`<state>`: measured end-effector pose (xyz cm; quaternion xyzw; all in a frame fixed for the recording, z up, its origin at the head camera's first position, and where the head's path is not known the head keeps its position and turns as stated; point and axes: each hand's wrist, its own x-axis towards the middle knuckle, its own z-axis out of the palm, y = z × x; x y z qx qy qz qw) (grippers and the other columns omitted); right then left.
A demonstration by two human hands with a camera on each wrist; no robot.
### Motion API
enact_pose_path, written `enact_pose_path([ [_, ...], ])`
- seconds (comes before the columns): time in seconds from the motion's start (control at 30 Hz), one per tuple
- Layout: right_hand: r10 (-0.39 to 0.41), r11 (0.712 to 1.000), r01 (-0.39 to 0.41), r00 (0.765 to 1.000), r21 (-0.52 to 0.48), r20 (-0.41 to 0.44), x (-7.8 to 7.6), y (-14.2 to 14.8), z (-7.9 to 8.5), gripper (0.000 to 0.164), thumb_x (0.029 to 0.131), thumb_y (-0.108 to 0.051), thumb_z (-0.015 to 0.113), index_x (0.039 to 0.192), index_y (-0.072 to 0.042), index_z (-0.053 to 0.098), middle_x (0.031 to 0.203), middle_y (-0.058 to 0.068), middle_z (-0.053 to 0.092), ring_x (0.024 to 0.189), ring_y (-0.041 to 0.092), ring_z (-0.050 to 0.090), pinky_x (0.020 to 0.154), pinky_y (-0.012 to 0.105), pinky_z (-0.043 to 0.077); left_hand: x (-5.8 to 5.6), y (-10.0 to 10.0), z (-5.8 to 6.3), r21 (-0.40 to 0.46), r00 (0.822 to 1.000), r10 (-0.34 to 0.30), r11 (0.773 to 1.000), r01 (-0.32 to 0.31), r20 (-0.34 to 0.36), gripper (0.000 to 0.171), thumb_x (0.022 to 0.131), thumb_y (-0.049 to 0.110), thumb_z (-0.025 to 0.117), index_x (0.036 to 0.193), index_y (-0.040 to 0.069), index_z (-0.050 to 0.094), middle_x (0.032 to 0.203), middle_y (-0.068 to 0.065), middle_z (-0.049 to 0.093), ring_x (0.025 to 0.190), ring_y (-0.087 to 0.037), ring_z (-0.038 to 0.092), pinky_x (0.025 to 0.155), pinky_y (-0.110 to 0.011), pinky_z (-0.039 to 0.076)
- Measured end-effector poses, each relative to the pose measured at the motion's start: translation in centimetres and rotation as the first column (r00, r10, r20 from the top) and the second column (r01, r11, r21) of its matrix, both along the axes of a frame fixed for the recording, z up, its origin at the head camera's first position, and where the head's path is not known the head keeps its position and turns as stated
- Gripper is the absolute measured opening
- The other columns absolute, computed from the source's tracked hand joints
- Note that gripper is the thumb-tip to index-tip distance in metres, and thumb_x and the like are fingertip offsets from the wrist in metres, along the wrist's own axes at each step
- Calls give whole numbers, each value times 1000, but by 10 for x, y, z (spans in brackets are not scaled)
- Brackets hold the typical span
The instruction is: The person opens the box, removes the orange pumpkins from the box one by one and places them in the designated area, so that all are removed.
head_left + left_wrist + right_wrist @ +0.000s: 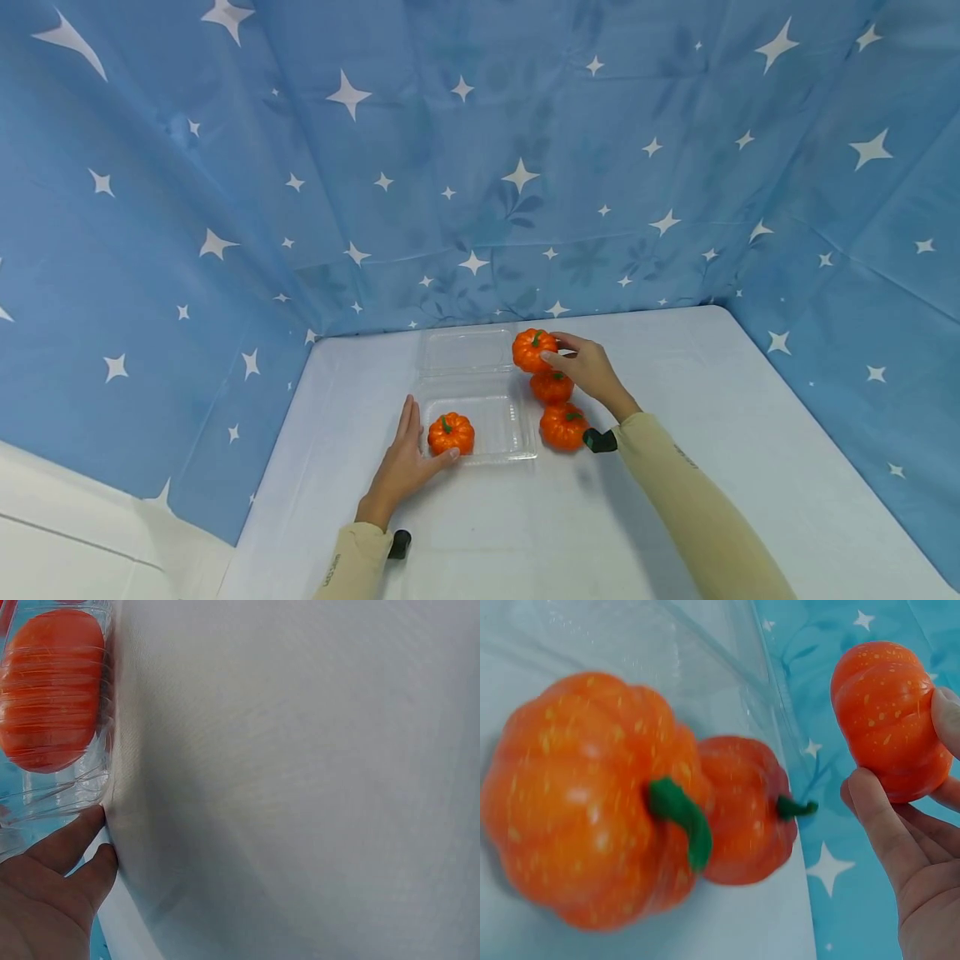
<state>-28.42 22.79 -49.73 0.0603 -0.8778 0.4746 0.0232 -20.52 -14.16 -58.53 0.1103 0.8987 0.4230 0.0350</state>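
My right hand (592, 367) pinches a small orange pumpkin (531, 351) with a green stem; in the right wrist view this pumpkin (889, 712) is up off the table. Two more pumpkins lie just nearer, a middle one (551, 388) and a front one (564, 427), both right of a clear plastic clamshell box (495, 457). Inside the box's front left part sits another pumpkin (451, 434). At the box's left front corner rests my left hand (405, 465), fingers straight and thumb spread along the front edge. In the left wrist view, the boxed pumpkin (52, 690) shows through the clear wall.
The box's lid (465, 350) lies folded back toward the far edge of the white table (750, 467). A blue curtain with white stars (480, 167) hangs behind the table and along both sides. Each wrist carries a small black device (401, 545).
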Motion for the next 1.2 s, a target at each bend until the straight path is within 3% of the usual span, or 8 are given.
enact_pose_path([
  [0.63,-114,993,114,993,-5,43,16,70,-17,71,107,-43,68,157,3,50,146,31,60,128,50,61,105,57,53,2,-1,3,3,999,10,1000,-10,37,130,86,66,82,173,8,4,180,1,-8,152,-40,40,121,-60,34],
  [0.9,-146,989,148,987,-25,73,25,87,-30,70,108,-40,67,157,6,48,146,33,58,122,47,67,101,52,56,0,-1,7,-15,1000,1,1000,-1,21,128,88,65,81,172,4,5,180,-6,-5,148,-44,46,120,-62,36],
  [1.2,-156,987,160,980,-26,125,27,93,-47,70,109,-37,65,159,7,43,149,34,55,113,41,73,102,49,55,-1,0,3,-16,999,7,1000,-7,31,129,87,67,81,173,8,5,180,-1,-6,148,-41,46,121,-60,35],
])
